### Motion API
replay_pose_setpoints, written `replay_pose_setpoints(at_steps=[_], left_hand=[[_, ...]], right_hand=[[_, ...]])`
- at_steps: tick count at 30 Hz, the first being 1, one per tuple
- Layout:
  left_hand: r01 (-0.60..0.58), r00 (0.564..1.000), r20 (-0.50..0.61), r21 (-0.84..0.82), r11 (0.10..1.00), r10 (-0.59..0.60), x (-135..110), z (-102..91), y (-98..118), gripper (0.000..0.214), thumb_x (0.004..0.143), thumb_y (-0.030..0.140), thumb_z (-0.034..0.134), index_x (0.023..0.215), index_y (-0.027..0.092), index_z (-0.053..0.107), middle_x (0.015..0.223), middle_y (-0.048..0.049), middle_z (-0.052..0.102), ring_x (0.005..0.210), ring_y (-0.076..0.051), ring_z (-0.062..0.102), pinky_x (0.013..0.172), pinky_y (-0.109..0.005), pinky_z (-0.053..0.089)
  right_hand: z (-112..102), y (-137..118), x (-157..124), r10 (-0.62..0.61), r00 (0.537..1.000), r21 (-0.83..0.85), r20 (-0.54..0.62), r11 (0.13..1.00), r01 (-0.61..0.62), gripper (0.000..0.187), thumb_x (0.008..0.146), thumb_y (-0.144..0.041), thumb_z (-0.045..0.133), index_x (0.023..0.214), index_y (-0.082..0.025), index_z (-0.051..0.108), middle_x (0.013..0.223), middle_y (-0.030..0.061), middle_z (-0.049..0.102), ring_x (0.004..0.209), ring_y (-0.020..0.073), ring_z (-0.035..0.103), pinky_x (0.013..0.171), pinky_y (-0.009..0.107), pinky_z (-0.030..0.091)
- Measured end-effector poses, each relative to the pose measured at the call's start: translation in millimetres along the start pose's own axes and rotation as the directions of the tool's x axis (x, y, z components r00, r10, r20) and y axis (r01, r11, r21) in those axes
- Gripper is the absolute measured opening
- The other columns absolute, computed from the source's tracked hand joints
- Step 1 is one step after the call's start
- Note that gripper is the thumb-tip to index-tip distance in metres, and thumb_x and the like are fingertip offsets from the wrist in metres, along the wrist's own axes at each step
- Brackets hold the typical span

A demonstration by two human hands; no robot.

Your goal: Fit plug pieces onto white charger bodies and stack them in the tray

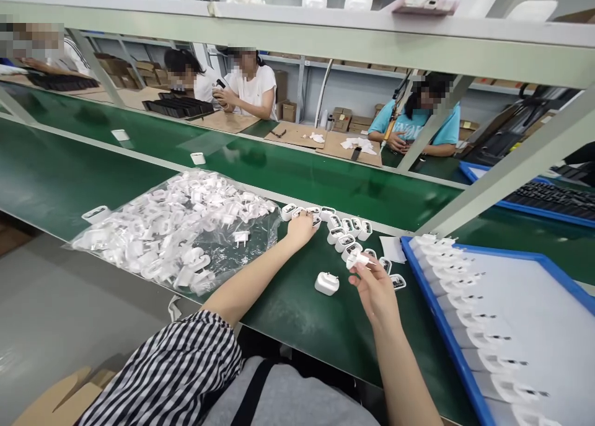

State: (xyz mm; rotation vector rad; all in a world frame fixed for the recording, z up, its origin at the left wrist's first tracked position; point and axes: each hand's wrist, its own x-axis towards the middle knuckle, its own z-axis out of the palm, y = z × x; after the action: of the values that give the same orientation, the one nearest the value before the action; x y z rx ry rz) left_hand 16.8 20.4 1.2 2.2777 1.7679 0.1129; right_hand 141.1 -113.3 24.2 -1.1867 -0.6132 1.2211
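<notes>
My left hand (302,229) reaches to the far end of a cluster of white charger housings (347,243), its fingers closed over one of them. Dark parts show inside the open tops of these housings. Between the fingertips of my right hand (375,286) is a white plug cover (357,258) with thin pins pointing right. Apart from the cluster, a single white charger (327,283) lies between my forearms with its pins up. To the left, a clear plastic bag (242,261) is spread out under a heap of white plug covers (186,212).
A blue-rimmed tray (432,314) on the right holds a row of white chargers (469,308). White paper (393,249) lies beside it. A shelf beam (297,32) and a slanted post (506,159) cross ahead. Several co-workers sit beyond the green belt (325,172).
</notes>
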Motion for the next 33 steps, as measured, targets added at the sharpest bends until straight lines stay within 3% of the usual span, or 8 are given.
replay_pose_setpoints(at_steps=[3,8,10,13,17,20,27,33], left_hand=[[-0.07,0.996,0.054,-0.102,0.992,0.076,-10,-0.9,-4,0.033,0.066,0.03,0.05,0.096,0.016,0.053,0.096,-0.0072,0.051,0.079,-0.019,0.053,0.066,-0.026,0.041],[-0.208,0.959,0.09,-0.416,0.885,0.268,-42,5.9,-17,0.03,0.058,0.027,0.058,0.087,0.019,0.056,0.086,-0.001,0.054,0.066,-0.011,0.052,0.063,-0.021,0.04],[-0.186,0.965,0.066,-0.509,0.84,0.253,-55,11.1,-20,0.032,0.058,0.026,0.057,0.089,0.018,0.055,0.089,-0.0005,0.054,0.063,-0.009,0.051,0.062,-0.02,0.04],[-0.112,0.982,0.059,-0.583,0.804,0.179,-66,17.8,-21,0.038,0.059,0.024,0.056,0.096,0.016,0.052,0.082,0.0,0.057,0.06,-0.009,0.05,0.06,-0.019,0.04],[-0.08,0.99,0.045,-0.619,0.782,0.137,-68,22.0,-21,0.046,0.06,0.024,0.056,0.104,0.016,0.047,0.074,0.0018,0.058,0.06,-0.01,0.051,0.06,-0.02,0.04],[-0.085,0.991,0.03,-0.629,0.773,0.134,-68,23.4,-20,0.046,0.06,0.023,0.055,0.105,0.017,0.046,0.076,0.0022,0.058,0.061,-0.009,0.052,0.061,-0.02,0.04],[-0.133,0.988,-0.014,-0.606,0.784,0.156,-71,25.8,-19,0.033,0.064,0.025,0.053,0.096,0.018,0.051,0.09,0.0002,0.057,0.059,-0.007,0.05,0.06,-0.018,0.04],[-0.179,0.977,0.014,-0.485,0.856,0.212,-69,15.4,-18,0.027,0.067,0.031,0.052,0.091,0.02,0.055,0.082,0.0006,0.059,0.066,-0.011,0.053,0.061,-0.019,0.039]], right_hand=[[-4,2,6,-0.037,0.999,-0.068,0.013,0.997,0.038,0.027,0.055,-0.031,0.062,0.076,-0.021,0.048,0.064,-0.0024,0.053,0.05,0.0094,0.05,0.037,0.019,0.036],[-3,6,23,-0.235,0.97,-0.338,0.056,0.91,0.24,0.016,0.064,-0.031,0.052,0.074,-0.02,0.047,0.051,-0.0067,0.046,0.033,0.0044,0.036,0.032,0.018,0.028],[-1,9,32,-0.21,0.969,-0.415,0.133,0.876,0.247,0.017,0.062,-0.031,0.052,0.073,-0.019,0.048,0.052,-0.0054,0.048,0.037,0.0062,0.042,0.036,0.02,0.033],[4,10,43,-0.072,0.955,-0.528,0.289,0.82,0.222,0.028,0.058,-0.029,0.056,0.083,-0.02,0.048,0.056,-0.0037,0.053,0.049,0.012,0.052,0.048,0.025,0.041],[9,10,52,-0.101,0.909,-0.728,0.404,0.567,0.387,0.015,0.062,-0.03,0.053,0.074,-0.021,0.054,0.051,-0.0038,0.05,0.05,0.0126,0.05,0.054,0.027,0.04],[12,13,55,-0.177,0.849,-0.735,0.498,0.434,0.522,0.011,0.062,-0.029,0.054,0.068,-0.021,0.058,0.06,-0.0013,0.05,0.055,0.0129,0.048,0.055,0.026,0.039],[11,31,60,-0.094,0.835,-0.769,0.542,0.346,0.537,0.018,0.063,-0.022,0.054,0.08,-0.022,0.059,0.064,-0.0007,0.048,0.058,0.0131,0.048,0.057,0.026,0.04],[16,18,62,-0.017,0.82,-0.787,0.571,0.274,0.553,0.019,0.062,-0.015,0.055,0.079,-0.022,0.06,0.076,0.001,0.053,0.065,0.0135,0.051,0.061,0.026,0.04]])
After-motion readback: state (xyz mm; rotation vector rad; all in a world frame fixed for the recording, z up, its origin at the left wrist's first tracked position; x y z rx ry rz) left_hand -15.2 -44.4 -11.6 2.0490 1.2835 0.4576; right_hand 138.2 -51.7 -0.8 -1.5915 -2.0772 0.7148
